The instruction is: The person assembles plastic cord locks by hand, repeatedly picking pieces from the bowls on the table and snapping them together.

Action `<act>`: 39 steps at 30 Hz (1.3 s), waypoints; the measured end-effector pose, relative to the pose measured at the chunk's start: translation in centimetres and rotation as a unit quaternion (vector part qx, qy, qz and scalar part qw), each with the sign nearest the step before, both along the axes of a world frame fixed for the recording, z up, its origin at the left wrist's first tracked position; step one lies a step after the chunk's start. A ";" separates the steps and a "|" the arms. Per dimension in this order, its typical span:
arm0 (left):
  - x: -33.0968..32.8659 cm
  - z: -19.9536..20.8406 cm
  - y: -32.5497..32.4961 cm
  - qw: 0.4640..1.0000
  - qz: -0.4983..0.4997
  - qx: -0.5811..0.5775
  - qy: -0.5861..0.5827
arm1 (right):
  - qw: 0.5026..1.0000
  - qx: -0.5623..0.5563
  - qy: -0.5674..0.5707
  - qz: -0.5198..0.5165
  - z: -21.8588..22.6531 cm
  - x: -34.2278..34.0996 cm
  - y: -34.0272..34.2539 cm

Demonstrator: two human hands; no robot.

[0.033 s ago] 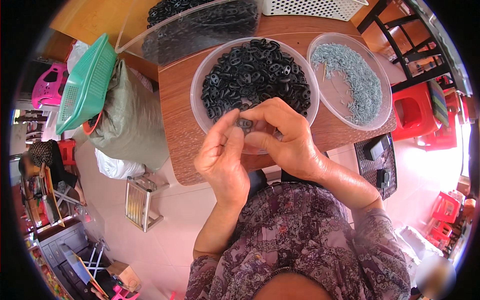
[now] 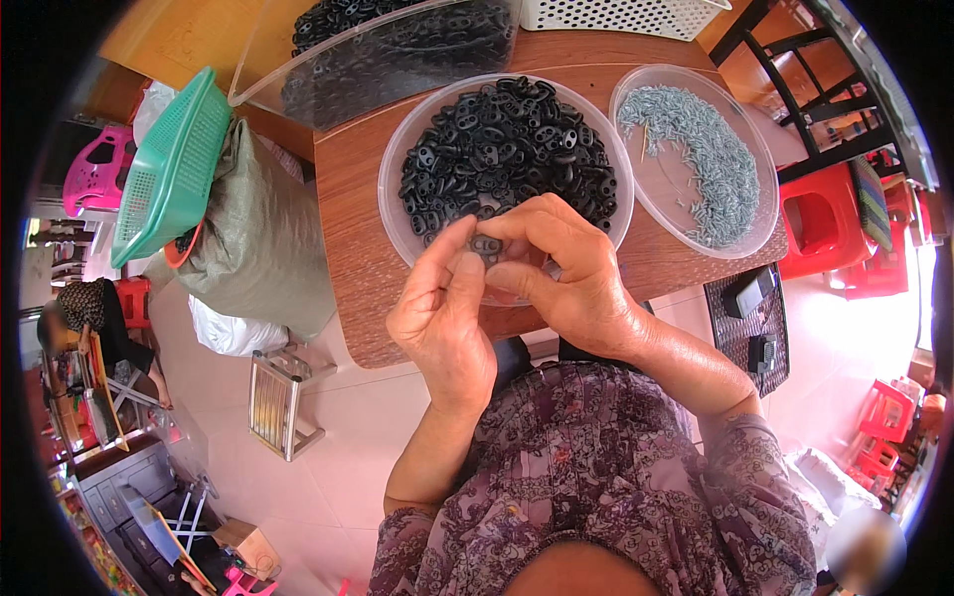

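Note:
Over the near rim of a round clear tub (image 2: 390, 184), my two hands meet at a small dark oval piece with holes (image 2: 485, 244). The thumb and forefinger of my left hand (image 2: 442, 333) are closed on its left side. My right hand (image 2: 586, 288) pinches from the other side, its fingers curled; whether something small is also between them is hidden. Many similar black holed pieces (image 2: 497, 139) fill the tub. To its right, a second round clear tub (image 2: 773, 214) holds a spread of thin grey-blue pieces that look like screws (image 2: 720, 164).
The tubs stand on a brown wooden table (image 2: 348, 238). Behind are a clear bin (image 2: 397, 84) of black pieces and a white perforated basket (image 2: 626, 18). Left are a green basket (image 2: 174, 169) and a sack (image 2: 263, 233); right, a red stool (image 2: 820, 223). A metal-framed stool (image 2: 283, 402) is on the floor.

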State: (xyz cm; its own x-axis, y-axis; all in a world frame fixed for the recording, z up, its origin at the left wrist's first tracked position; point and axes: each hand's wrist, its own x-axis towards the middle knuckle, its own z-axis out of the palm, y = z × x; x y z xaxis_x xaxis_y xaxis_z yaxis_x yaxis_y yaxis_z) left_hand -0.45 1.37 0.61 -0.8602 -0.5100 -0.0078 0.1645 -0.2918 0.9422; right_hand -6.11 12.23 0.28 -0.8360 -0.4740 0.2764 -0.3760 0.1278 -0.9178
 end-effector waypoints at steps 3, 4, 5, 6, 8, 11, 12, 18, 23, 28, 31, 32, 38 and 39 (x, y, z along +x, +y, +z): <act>0.2 -0.1 -0.1 1.000 -0.019 0.008 0.008 | 0.999 -0.003 0.042 -0.012 -0.3 0.2 0.0; 0.3 -0.2 -0.2 1.000 -0.021 -0.007 0.010 | 0.999 -0.005 0.049 -0.015 -0.4 0.2 0.0; 0.3 -0.2 -0.2 0.999 -0.023 -0.021 0.013 | 0.999 -0.005 0.050 -0.015 -0.5 0.3 0.0; 0.3 -0.3 -0.2 0.999 -0.024 -0.021 0.011 | 0.998 -0.007 0.052 -0.018 -0.6 0.2 0.0; 0.1 -0.5 -0.2 0.998 -0.019 -0.054 0.007 | 0.998 -0.008 0.053 -0.022 -0.8 0.1 -0.1; 0.4 -0.8 -0.1 0.998 -0.003 -0.055 0.022 | 0.998 -0.008 0.052 -0.031 -0.8 0.5 -0.4; 0.4 -0.9 -0.1 0.998 -0.004 -0.055 0.022 | 0.996 -0.019 0.079 -0.043 -0.8 0.5 -0.6; 0.6 -1.5 0.2 0.999 0.020 -0.045 0.018 | 0.984 -0.031 0.159 -0.068 -1.6 0.8 -1.1; 0.7 -2.2 0.3 0.998 0.031 -0.044 0.028 | 0.982 -0.031 0.173 -0.074 -1.8 0.9 -1.1; 0.9 -2.4 0.3 0.998 0.037 -0.035 0.045 | 0.978 -0.047 0.190 -0.074 -1.9 1.1 -1.4; 0.9 -2.4 0.4 0.998 0.035 -0.024 0.052 | 0.979 -0.054 0.181 -0.074 -2.0 1.2 -1.4; 0.9 -2.3 0.4 0.997 0.039 -0.023 0.055 | 0.979 -0.054 0.181 -0.074 -2.0 1.2 -1.4; 0.8 -2.0 -0.3 0.995 0.022 -0.073 0.060 | 0.985 -0.050 0.155 -0.056 -1.7 1.0 -1.2; 0.7 -1.8 -0.4 0.995 0.022 -0.073 0.060 | 0.984 -0.050 0.165 -0.047 -1.7 0.8 -1.1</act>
